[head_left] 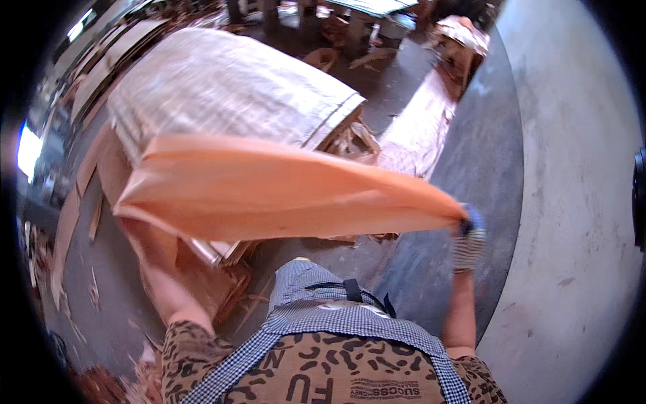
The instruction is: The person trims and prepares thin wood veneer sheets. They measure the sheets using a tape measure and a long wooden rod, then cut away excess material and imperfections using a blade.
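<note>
A thin, orange-brown wood veneer sheet (pixel 282 192) stretches across in front of me, raised off the floor and blurred by motion. Its narrow right end is bunched in my right hand (pixel 470 232), closed in a striped glove with blue on it. My left forearm (pixel 161 279) reaches up to the sheet's lower left corner, where the wood folds and gathers. The sheet hides the fingers of that hand, but its left end hangs from there. Just beyond the veneer lies a wide stack of pale sheets (pixel 235 87), partly covered by it.
Brown veneer pieces (pixel 208 283) lie low near my left arm, with scraps (pixel 101 384) on the floor. Long sheets (pixel 121 54) are piled at far left. A pale strip (pixel 424 121) runs toward a wrapped bundle (pixel 461 40) at the back. A grey wall (pixel 572 168) borders the right.
</note>
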Available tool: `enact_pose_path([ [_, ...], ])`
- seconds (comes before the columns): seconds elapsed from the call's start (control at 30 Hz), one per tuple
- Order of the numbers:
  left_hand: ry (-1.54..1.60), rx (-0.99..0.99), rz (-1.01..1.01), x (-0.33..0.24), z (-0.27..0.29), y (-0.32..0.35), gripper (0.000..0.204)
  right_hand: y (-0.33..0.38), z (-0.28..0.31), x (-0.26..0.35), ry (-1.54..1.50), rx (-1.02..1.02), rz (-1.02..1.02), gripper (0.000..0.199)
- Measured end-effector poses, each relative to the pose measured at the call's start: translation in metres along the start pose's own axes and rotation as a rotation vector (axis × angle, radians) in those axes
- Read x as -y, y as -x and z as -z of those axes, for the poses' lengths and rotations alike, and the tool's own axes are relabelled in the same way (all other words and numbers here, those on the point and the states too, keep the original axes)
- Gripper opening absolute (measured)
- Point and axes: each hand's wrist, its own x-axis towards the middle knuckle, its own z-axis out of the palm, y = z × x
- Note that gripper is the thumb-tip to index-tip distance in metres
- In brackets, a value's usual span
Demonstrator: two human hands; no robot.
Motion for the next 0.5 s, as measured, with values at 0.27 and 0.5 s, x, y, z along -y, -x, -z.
enact_pose_path([
  [0.27,-0.644,0.014,-0.465,-0.010,-0.141,-0.099,0.037,-0.022,-0.105,-0.128,0.134,0.274,-0.104,0.028],
  [0.5,-1.140,0.036,-0.982,0.045,-0.267,-0.205,0.039,-0.137,-0.121,-0.217,0.314,0.399,-0.327,0.029],
])
